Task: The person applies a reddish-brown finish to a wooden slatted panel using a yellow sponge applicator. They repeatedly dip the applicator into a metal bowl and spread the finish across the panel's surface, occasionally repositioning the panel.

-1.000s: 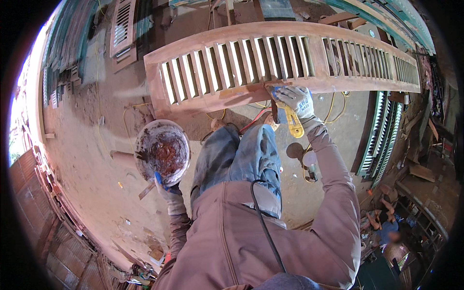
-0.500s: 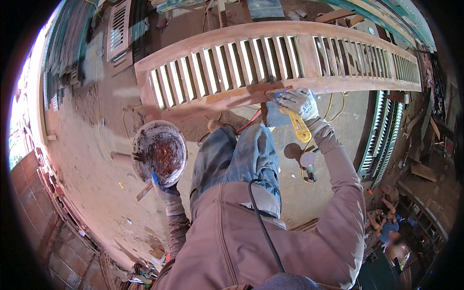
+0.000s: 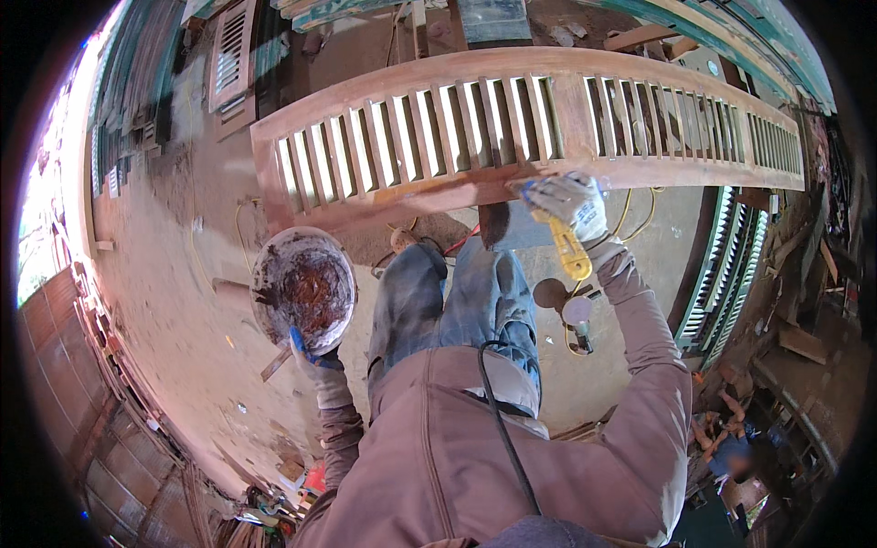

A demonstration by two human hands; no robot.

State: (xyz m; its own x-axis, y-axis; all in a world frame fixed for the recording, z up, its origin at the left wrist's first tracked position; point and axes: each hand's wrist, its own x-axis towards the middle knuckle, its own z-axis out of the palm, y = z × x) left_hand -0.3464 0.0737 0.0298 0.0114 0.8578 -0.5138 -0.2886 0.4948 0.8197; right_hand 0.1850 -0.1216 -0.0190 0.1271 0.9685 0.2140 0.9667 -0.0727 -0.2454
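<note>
My gloved right hand is wrapped round the yellow handle of a putty knife. Its blade end, mostly hidden by the fingers, is at the near rail of a long wooden louvered shutter. Darker reddish patches mark that rail just left of the fingers. At the left, my gloved left hand grips the near side of a round, whitish-smeared bowl. Reddish-brown paste lies inside the bowl. The shutter lies across in front of my knees, its slats letting light through.
A bluish board stands under the shutter's near edge. To the right are a power tool with a round pad, yellow cords and green louvered shutters. More boards lean at far left. Another person is at lower right.
My right hand and the putty knife have shifted slightly to the right along the near rail, and the handle has tilted a little. The left hand still holds the bowl.
</note>
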